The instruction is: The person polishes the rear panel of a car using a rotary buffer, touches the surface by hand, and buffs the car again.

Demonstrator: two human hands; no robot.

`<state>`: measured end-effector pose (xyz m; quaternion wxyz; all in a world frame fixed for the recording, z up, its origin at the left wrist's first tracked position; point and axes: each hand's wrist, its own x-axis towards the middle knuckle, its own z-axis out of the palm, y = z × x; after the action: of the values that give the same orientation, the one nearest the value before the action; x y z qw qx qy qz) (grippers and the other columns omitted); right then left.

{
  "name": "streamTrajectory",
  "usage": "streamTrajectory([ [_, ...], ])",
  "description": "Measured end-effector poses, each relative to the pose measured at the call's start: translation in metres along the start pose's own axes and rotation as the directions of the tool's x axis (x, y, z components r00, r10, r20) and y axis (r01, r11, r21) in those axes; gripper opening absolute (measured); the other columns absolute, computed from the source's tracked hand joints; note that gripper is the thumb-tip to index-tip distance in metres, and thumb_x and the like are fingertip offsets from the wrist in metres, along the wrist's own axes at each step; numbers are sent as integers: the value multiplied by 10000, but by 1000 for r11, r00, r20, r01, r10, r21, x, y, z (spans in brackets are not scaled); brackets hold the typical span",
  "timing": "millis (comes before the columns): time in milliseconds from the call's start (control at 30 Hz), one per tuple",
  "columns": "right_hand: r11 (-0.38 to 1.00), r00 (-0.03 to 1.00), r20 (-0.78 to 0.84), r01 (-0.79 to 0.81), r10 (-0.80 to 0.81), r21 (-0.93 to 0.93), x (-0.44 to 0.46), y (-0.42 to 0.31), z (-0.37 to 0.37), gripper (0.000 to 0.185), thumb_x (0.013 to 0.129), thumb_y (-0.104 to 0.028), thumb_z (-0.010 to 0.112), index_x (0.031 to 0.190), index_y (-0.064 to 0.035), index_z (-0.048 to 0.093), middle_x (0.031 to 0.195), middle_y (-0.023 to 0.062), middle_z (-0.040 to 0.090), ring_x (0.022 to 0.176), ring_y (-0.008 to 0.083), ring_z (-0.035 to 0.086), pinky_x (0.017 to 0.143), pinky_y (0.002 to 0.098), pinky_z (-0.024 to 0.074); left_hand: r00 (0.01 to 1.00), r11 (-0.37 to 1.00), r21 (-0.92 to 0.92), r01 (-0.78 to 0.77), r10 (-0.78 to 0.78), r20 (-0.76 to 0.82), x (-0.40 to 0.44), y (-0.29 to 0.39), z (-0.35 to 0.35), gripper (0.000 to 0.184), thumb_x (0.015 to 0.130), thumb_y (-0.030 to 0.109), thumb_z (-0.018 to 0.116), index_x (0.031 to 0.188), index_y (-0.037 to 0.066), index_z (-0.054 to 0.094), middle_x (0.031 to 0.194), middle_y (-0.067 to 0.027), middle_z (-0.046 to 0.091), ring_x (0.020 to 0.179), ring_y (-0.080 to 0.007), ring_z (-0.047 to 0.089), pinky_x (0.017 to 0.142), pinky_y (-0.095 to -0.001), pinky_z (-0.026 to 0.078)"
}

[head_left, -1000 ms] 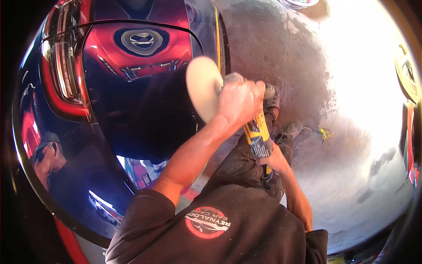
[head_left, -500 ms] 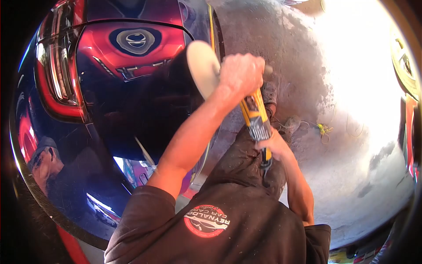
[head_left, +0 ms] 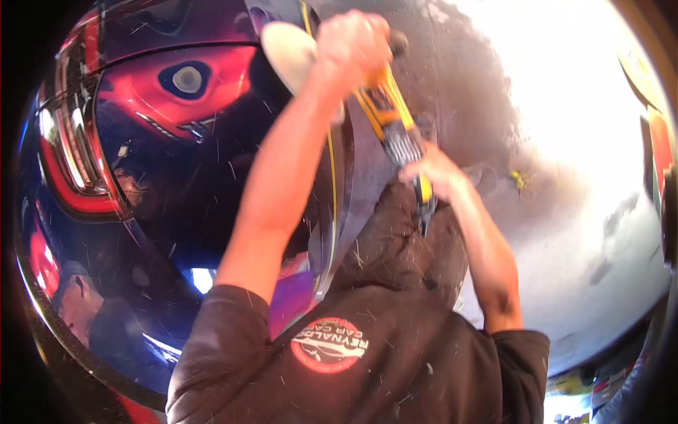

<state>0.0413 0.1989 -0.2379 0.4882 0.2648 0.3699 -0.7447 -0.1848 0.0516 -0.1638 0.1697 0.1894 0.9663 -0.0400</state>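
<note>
A yellow and black polisher (head_left: 387,113) with a round pale buffing pad (head_left: 288,55) is held in both hands. My left hand (head_left: 353,46) wraps over its head end, beside a dark knob. Lower down, my right hand (head_left: 436,169) closes around the rear grip. The pad faces the glossy dark blue car panel (head_left: 205,191) on its edge side; whether it touches the paint I cannot tell. Yellow tape runs along the panel's edge by the pad. Pale specks show in front of the panel and my shirt.
A lit-looking tail light (head_left: 78,155) is at the car's left, and the paint mirrors a person's head. A small tangled yellow thing (head_left: 521,181) lies on the concrete floor (head_left: 565,304). Part of a round pale object (head_left: 635,81) shows at far right.
The polisher and both hands have moved up and left in the view, away from my body. The car's image has shifted slightly as my head moved. More flying specks show.
</note>
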Motion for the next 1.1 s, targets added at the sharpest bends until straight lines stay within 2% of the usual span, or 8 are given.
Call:
streamTrajectory([
  [167,998,999,14,46,-46,33,-6,-1,8,472,693,81,779,1093,-48,565,797,66,644,610,192,651,558,350,542,992,998,52,39,-44,117,-8,15,-41,222,888,232,678,986,72,796,969,-208,773,926,-371,764,852,-451,610],
  [267,998,999,31,19,-21,60,-34,36,9,493,665,81,772,1096,-54,574,791,52,627,590,194,640,546,344,535,996,999,-21,39,-38,81,-42,17,-2,171,825,255,669,923,163,774,936,-178,771,923,-384,753,826,-479,614],
  [400,999,999,44,22,-24,29,-74,119,8,520,646,70,778,1118,-54,599,870,13,631,730,155,651,652,337,550,968,997,-16,77,-71,241,-116,60,14,179,837,276,699,926,138,770,911,-196,764,901,-397,753,812,-484,608],
  [433,998,997,79,-26,21,61,-81,143,5,578,620,61,787,1169,-67,662,960,-7,667,865,135,636,749,302,517,960,997,-14,82,-75,271,-133,71,18,185,836,272,700,926,125,766,908,-201,762,902,-400,751,811,-488,604],
  [533,987,985,134,-123,108,107,-112,174,-2,552,644,72,765,1165,-39,618,901,21,656,730,154,657,612,314,536,935,995,-5,102,-94,341,-170,99,28,199,834,264,706,922,93,756,904,-204,760,899,-408,746,812,-497,593],
  [700,982,975,171,-161,143,96,-133,210,-14,537,660,74,752,1164,-32,598,844,40,645,631,167,648,538,320,524,887,983,-22,184,-157,434,-208,117,40,211,828,251,711,930,72,754,898,-202,758,899,-424,736,830,-508,578],
  [933,973,966,219,-175,141,147,-113,187,-14,536,654,77,752,1156,-22,593,841,49,645,637,176,650,549,328,527,940,996,16,92,-92,328,-174,109,40,178,814,213,685,908,85,765,898,-214,754,878,-440,734,808,-514,588],
  [1100,990,993,111,20,-36,142,-57,136,-7,539,664,86,765,1154,-48,582,832,46,640,645,182,659,581,348,555,983,998,9,62,-63,173,-112,76,20,165,803,231,693,894,112,764,882,-220,748,865,-427,737,788,-510,595],
])
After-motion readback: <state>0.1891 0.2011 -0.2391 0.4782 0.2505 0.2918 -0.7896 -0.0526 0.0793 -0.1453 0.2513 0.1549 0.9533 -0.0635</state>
